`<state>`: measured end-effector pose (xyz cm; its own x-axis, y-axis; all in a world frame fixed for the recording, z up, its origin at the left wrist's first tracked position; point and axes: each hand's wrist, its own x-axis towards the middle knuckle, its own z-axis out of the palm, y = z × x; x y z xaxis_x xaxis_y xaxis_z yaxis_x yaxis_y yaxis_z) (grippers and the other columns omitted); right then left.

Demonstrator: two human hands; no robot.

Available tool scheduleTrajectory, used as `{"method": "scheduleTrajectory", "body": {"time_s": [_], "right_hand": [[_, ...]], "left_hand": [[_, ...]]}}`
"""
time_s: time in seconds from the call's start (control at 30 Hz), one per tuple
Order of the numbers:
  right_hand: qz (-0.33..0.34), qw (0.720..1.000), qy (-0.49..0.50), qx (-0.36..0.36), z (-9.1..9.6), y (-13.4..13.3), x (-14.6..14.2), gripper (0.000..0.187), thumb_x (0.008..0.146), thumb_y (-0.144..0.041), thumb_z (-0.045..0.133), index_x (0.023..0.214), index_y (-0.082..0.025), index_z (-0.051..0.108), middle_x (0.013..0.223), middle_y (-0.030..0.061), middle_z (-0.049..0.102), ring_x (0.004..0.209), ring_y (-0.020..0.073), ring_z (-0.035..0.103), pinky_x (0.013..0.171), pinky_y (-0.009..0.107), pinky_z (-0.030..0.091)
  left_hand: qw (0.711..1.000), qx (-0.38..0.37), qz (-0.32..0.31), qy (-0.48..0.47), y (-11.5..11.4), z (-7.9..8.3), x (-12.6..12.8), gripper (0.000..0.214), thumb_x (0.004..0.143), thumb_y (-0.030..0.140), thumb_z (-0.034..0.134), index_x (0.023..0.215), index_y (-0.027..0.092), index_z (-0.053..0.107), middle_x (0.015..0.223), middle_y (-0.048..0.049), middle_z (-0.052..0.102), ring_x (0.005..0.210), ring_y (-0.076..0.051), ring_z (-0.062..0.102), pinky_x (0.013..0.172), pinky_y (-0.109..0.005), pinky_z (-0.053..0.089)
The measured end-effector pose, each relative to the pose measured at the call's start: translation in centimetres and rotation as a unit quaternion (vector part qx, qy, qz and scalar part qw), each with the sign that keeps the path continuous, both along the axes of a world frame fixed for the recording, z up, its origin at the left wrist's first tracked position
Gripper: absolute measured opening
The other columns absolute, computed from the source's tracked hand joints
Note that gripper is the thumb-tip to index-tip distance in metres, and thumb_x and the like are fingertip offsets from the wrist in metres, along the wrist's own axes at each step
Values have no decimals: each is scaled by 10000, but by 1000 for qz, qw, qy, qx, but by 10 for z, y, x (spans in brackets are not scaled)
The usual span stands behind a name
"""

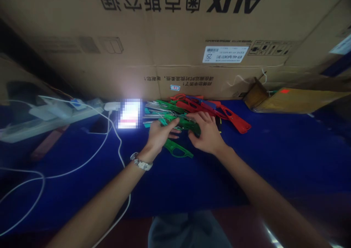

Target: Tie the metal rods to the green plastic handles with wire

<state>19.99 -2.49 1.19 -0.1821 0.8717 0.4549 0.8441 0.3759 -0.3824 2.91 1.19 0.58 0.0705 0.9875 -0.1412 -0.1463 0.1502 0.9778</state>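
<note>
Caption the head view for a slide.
Left hand and right hand on a green utility lighter, red lighters nearby, before an AUX carton with upside-down lettering.

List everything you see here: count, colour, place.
Cardboard box: one, brown, back
Box label: one, white, box front
Tabletop: one, blue, spanning the middle
Plastic pieces: several, overlapping, green and red, centre
Bright rectangle: one, white, left of pieces
Power strip: one, whitish, far left
Plug: one, white, beside rectangle
Cables: several, white, left
Flat sheet: one, yellowish, right
Wooden-looking block: one, brown, beside sheet
Wristband: one, silvery, left wrist
Clothed lap: one, grey-blue, bottom centre
Left hand: one, bare, on green pieces
Right hand: one, bare, same pieces
</note>
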Motion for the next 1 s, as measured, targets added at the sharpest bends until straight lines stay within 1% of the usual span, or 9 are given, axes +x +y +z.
{"method": "scheduleTrajectory", "body": {"time_s": [0.1, 0.23, 0.37, 0.5, 0.63, 0.77, 0.87, 0.93, 1.0], "right_hand": [[26, 999, 1, 42, -3, 0, -5, 303, 835, -324, 673, 1118, -219, 654, 1119, 83, 680, 1058, 289, 590, 905, 445, 408], [35, 997, 30, 60, -9, 3, -9, 74, 866, -286, 698, 897, -222, 679, 976, 46, 687, 965, 241, 599, 845, 390, 390], [48, 993, 101, 26, -15, 9, -4, 73, 837, -237, 746, 852, -214, 679, 861, 16, 692, 860, 205, 616, 807, 364, 406], [98, 980, 173, -14, -20, 15, 2, 37, 851, -206, 731, 835, -204, 698, 780, 4, 696, 718, 158, 618, 720, 307, 452], [111, 978, 175, -19, -20, 18, 8, 35, 866, -218, 717, 835, -203, 724, 775, 13, 712, 709, 155, 627, 687, 286, 465], [97, 978, 179, -38, -16, 18, 13, 69, 871, -239, 706, 835, -191, 742, 780, 32, 727, 688, 157, 625, 673, 285, 472], [76, 975, 195, -68, -13, 18, 15, 103, 871, -272, 697, 849, -189, 754, 791, 38, 739, 681, 160, 627, 665, 287, 479], [68, 971, 214, -87, -12, 17, 15, 134, 874, -297, 688, 860, -184, 759, 808, 40, 748, 686, 160, 628, 660, 286, 477], [65, 966, 230, -102, -13, 17, 14, 168, 877, -323, 679, 858, -178, 760, 796, 36, 747, 667, 154, 613, 642, 281, 463]], "left_hand": [[1000, -10, -5, 0, -2, 0, 2, 283, 716, 312, 825, 863, 94, 721, 791, -77, 747, 532, -153, 692, 432, -233, 580], [1000, -22, -16, 9, -3, 0, 3, 251, 767, 301, 796, 886, 91, 728, 750, -70, 733, 544, -144, 689, 442, -218, 579], [998, -32, -49, 25, -1, 3, 1, 247, 799, 328, 790, 849, 107, 694, 763, -71, 717, 578, -154, 703, 454, -224, 584], [996, -39, -62, 52, 2, 9, -3, 262, 862, 373, 739, 887, 127, 651, 901, -100, 714, 561, -152, 700, 477, -278, 607], [988, -11, -63, 142, 5, 11, -7, 226, 871, 325, 734, 946, 152, 610, 955, -99, 699, 520, -141, 679, 456, -295, 583], [972, 33, -78, 220, 5, 10, -10, 203, 932, 350, 640, 1017, 171, 594, 974, -93, 718, 603, -161, 703, 491, -280, 564], [936, 118, -79, 321, 2, 11, -12, 252, 944, 398, 595, 1084, 189, 622, 1035, -102, 749, 734, -211, 731, 600, -320, 566], [885, 193, -62, 419, -2, 13, -14, 263, 944, 424, 574, 1068, 218, 680, 1023, -90, 768, 838, -248, 729, 697, -356, 550], [841, 225, -41, 490, -5, 15, -16, 269, 939, 441, 565, 1040, 255, 730, 952, -70, 781, 825, -266, 718, 708, -376, 523]]}}
